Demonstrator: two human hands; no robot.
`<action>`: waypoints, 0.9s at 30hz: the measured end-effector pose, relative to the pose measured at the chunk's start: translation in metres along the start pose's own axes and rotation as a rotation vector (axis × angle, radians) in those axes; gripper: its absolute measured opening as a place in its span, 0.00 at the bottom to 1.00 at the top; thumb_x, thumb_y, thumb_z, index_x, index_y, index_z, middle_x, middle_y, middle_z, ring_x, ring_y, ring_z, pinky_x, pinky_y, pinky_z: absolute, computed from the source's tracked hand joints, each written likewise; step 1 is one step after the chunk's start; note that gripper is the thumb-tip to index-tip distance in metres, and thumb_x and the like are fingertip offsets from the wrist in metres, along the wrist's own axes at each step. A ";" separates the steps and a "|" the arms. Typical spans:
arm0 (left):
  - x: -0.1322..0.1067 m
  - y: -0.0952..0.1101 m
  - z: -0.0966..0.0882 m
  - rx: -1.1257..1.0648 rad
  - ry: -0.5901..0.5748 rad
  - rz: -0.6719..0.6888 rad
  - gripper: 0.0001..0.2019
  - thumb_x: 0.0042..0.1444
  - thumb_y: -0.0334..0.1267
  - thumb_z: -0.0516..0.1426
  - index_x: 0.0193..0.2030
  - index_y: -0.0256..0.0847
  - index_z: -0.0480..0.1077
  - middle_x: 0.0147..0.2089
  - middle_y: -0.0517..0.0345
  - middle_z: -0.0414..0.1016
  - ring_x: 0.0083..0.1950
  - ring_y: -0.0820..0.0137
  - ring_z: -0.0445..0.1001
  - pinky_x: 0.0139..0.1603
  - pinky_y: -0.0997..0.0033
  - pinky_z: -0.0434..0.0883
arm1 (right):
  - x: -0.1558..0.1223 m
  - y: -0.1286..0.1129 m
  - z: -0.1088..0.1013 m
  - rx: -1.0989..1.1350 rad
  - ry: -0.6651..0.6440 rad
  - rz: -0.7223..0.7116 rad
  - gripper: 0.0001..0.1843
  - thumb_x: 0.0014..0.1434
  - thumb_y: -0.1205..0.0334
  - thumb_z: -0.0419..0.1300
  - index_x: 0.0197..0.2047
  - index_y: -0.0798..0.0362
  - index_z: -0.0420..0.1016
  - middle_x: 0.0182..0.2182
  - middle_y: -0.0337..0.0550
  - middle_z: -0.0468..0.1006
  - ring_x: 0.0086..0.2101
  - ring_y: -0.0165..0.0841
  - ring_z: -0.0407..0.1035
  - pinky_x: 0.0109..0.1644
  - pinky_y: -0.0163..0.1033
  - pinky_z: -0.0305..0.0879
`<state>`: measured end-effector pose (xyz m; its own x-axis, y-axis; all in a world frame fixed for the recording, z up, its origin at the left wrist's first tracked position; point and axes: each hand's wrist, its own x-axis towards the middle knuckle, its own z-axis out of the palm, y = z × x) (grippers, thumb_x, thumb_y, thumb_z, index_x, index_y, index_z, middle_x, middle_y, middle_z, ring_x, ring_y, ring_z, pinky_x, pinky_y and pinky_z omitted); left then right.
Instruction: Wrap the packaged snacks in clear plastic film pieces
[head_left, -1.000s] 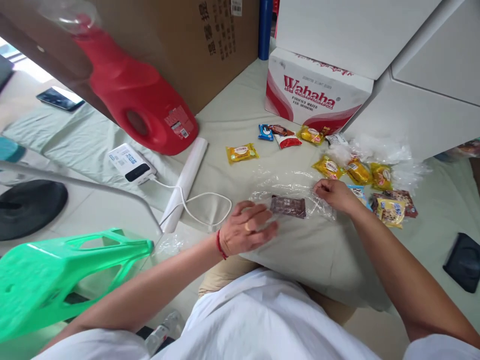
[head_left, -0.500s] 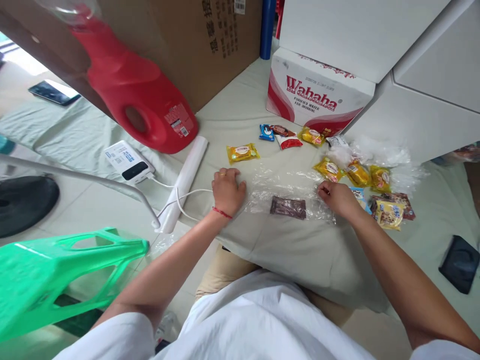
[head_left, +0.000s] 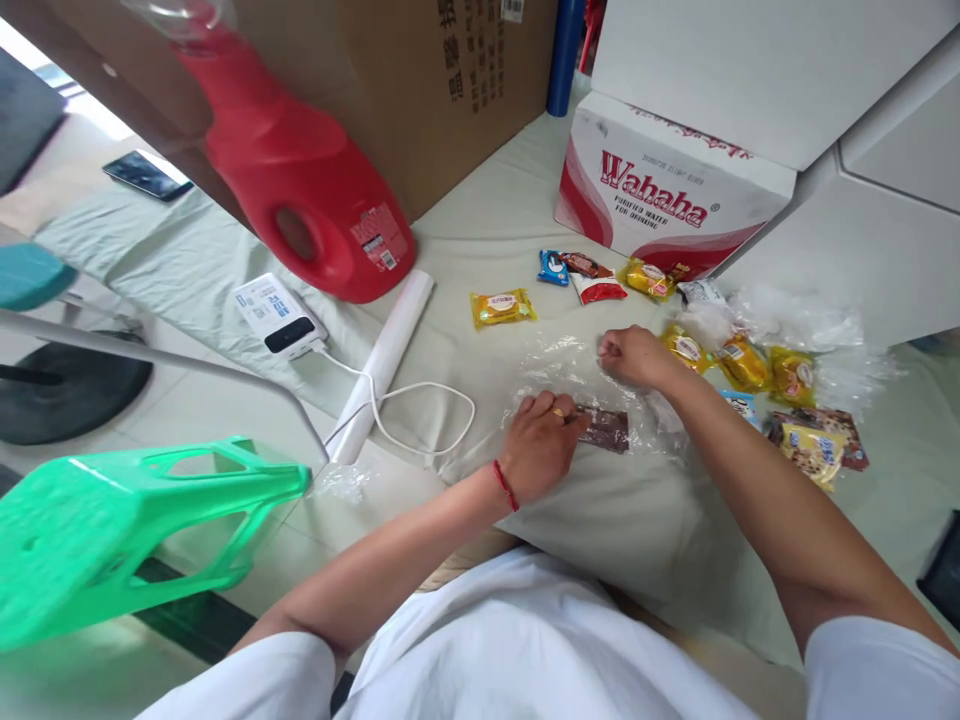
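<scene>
A brown wrapped snack bar (head_left: 606, 429) lies on a crinkled clear plastic bag (head_left: 551, 352) on the cloth-covered surface. My left hand (head_left: 541, 447), with a ring and a red string bracelet, is closed on the bag's left part, its fingers curled. It covers the bar's left end, and its fingertips are partly hidden. Beyond the bar, my right hand (head_left: 634, 357) is closed in a pinch at the bag's far right part; the film between its fingers is hard to make out. A yellow wrapped snack (head_left: 502, 307) sits beyond my left hand.
Several wrapped snacks (head_left: 742, 362) and clear plastic film (head_left: 795, 315) lie to the right. A white carton (head_left: 645, 200) stands behind. Left are a red jug (head_left: 315, 200), a white roll (head_left: 386, 365), a power bank (head_left: 276, 316) with a cable, and a green stool (head_left: 97, 520).
My left hand has moved right, from beside the bag onto it and the bar's left end. My right hand has moved up and left from the bag's right edge. The view has shifted slightly.
</scene>
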<state>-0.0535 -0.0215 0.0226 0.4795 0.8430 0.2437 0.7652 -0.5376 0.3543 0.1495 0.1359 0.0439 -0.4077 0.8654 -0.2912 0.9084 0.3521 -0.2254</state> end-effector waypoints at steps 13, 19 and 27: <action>-0.004 0.001 0.014 -0.006 -0.044 -0.075 0.15 0.69 0.34 0.53 0.54 0.46 0.79 0.39 0.48 0.78 0.47 0.56 0.72 0.47 0.54 0.66 | -0.134 -0.037 0.015 0.006 0.204 -0.474 0.21 0.75 0.63 0.45 0.59 0.49 0.77 0.39 0.48 0.74 0.38 0.37 0.66 0.40 0.39 0.61; -0.023 -0.042 0.001 -0.445 0.163 -0.362 0.15 0.65 0.33 0.51 0.44 0.45 0.81 0.38 0.54 0.80 0.46 0.62 0.76 0.53 0.57 0.72 | -0.144 -0.043 0.064 -0.053 0.138 -0.470 0.27 0.72 0.70 0.46 0.68 0.46 0.73 0.41 0.48 0.74 0.39 0.39 0.65 0.44 0.41 0.63; 0.016 -0.054 -0.004 -0.255 0.127 -0.628 0.32 0.53 0.58 0.67 0.58 0.38 0.73 0.73 0.35 0.63 0.79 0.39 0.50 0.75 0.34 0.52 | -0.146 -0.051 0.058 0.120 0.154 -0.458 0.23 0.68 0.68 0.54 0.64 0.50 0.75 0.43 0.50 0.75 0.41 0.40 0.69 0.48 0.44 0.66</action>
<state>-0.0889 0.0210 0.0104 -0.0876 0.9959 0.0217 0.7491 0.0515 0.6605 0.1575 -0.0293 0.0439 -0.7360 0.6770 0.0018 0.6182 0.6731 -0.4060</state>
